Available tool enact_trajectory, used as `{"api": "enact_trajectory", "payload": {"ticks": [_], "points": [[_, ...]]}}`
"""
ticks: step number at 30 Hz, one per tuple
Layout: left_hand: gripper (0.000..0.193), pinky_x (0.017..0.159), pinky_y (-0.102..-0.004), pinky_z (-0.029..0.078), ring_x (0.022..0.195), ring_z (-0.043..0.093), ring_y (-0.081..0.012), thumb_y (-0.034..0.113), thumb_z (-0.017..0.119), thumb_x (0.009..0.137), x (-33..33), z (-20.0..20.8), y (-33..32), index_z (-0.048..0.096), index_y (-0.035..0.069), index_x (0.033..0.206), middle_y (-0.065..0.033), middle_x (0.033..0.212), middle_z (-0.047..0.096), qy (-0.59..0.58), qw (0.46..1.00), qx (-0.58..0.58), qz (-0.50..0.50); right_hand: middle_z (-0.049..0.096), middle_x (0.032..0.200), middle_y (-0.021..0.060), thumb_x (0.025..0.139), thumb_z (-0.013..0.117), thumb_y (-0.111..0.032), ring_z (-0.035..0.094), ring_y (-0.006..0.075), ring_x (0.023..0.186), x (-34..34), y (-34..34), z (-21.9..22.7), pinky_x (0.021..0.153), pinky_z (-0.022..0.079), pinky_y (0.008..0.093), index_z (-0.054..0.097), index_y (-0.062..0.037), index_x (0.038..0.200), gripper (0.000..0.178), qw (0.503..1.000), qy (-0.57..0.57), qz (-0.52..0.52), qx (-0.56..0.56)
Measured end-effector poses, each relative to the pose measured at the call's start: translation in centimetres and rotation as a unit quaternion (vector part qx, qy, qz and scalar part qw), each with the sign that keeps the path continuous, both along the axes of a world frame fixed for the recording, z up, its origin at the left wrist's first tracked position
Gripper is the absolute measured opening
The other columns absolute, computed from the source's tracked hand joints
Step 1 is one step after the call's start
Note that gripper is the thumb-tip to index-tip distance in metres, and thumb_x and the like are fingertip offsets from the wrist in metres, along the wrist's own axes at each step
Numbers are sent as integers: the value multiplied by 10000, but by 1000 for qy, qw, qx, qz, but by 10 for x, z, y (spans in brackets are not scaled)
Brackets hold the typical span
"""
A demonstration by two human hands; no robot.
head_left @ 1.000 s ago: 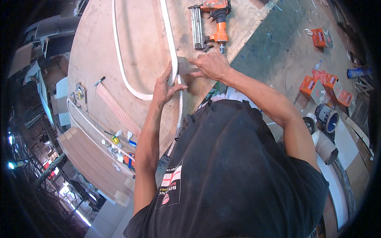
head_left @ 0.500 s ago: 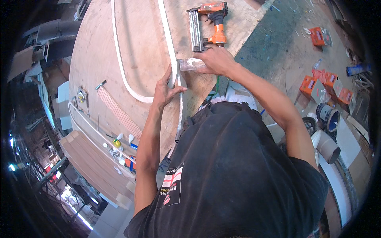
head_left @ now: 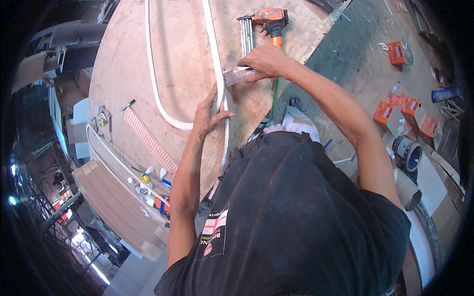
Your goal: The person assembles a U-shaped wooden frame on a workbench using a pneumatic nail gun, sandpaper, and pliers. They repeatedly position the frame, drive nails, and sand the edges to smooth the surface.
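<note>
Evidently the left hand (head_left: 209, 114) has its fingers part-curled around the white curved strip (head_left: 215, 54) on the wooden desk (head_left: 182, 54), thumb jutting across. From here, the right hand (head_left: 266, 60) has its fingers closed on a flat grey blade (head_left: 234, 76) just beside the strip, near an orange nail gun (head_left: 269, 16).

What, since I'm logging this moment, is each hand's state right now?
Left hand: partly closed, holding the white strip.
Right hand: closed, holding a flat greyish piece.
</note>
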State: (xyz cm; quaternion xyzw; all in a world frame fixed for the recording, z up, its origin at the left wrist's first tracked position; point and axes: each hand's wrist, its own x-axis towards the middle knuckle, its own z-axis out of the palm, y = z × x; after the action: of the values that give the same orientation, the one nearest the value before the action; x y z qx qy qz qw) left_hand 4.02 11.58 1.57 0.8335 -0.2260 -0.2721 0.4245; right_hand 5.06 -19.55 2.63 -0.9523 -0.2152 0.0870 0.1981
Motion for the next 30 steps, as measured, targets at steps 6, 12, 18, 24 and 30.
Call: {"api": "enact_trajectory", "payload": {"ticks": [6, 12, 18, 24, 30], "points": [[1253, 1090, -380, 500, 1291, 652, -261, 294, 1007, 588, 1, -10, 5, 349, 115, 1639, -150, 1454, 643, -30, 1000, 8, -5, 744, 846, 156, 803, 801, -500, 737, 377, 822, 9, -3, 6, 696, 566, 500, 731, -124, 1148, 515, 1000, 11, 28, -5], [1258, 1062, -391, 521, 1261, 673, -295, 320, 1001, 589, 1, -8, 4, 343, 129, 1643, -164, 1404, 674, -75, 997, 23, -15, 731, 809, 156, 802, 796, -486, 731, 378, 796, 9, 0, 14, 671, 558, 503, 731, -108, 1108, 490, 999, 22, 33, -28], [1234, 998, -413, 551, 1171, 716, -335, 323, 995, 594, 1, -5, 6, 359, 182, 1643, -169, 1280, 734, -48, 997, 57, -9, 725, 797, 154, 800, 791, -504, 730, 370, 787, 10, 1, 20, 660, 555, 498, 729, -111, 1090, 492, 998, 15, 37, -40], [1216, 1007, -430, 550, 1192, 701, -358, 335, 989, 599, 0, -4, 4, 371, 193, 1636, -165, 1347, 701, -58, 998, 37, -9, 720, 786, 145, 813, 776, -529, 734, 354, 784, 15, 2, 16, 653, 553, 490, 725, -117, 1102, 506, 998, -9, 51, -22], [1210, 1047, -430, 537, 1243, 670, -359, 366, 984, 599, 1, -3, 4, 376, 193, 1631, -155, 1398, 669, -67, 997, 19, -14, 728, 791, 137, 848, 739, -607, 740, 349, 773, 17, -3, -4, 654, 556, 478, 699, -138, 1152, 560, 997, -27, 64, -20]]}}
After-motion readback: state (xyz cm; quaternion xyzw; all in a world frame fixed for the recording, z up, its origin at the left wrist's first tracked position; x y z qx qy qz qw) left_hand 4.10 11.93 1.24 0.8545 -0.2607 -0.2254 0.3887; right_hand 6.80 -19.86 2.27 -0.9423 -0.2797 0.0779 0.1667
